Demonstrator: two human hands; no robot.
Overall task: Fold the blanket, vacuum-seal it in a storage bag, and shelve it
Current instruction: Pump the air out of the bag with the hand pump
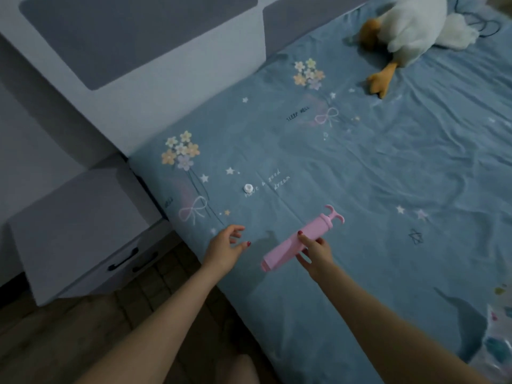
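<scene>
Right hand (pixel 315 252) grips the pink plastic hand pump (pixel 297 241) around the middle of its barrel, thumb on top, fingers curled under. Pump is tilted, T-handle end pointing up and away toward the headboard side, open nozzle end toward the bed edge; it casts a shadow on the sheet, so it looks lifted clear of the sheet (contact at the lower end can't be confirmed).

Left hand (pixel 227 246) is spread and holds nothing, fingers loosely extended over the edge of the bed, just beside the pump's nozzle end but apart from it.

Small white round plastic valve cap (pixel 248 187) lies on the blue printed bed sheet (pixel 360 176), near the "have a good dream" lettering, beyond both hands.

Clear plastic storage bag with coloured print (pixel 498 336) is only partly in view at the right edge of the bed; its contents can't be made out.

White plush duck with orange feet (pixel 410 29) lies at the far corner. Grey bedside cabinet with black handles (pixel 83 239) stands left of the bed, against the padded grey headboard (pixel 138 51).
</scene>
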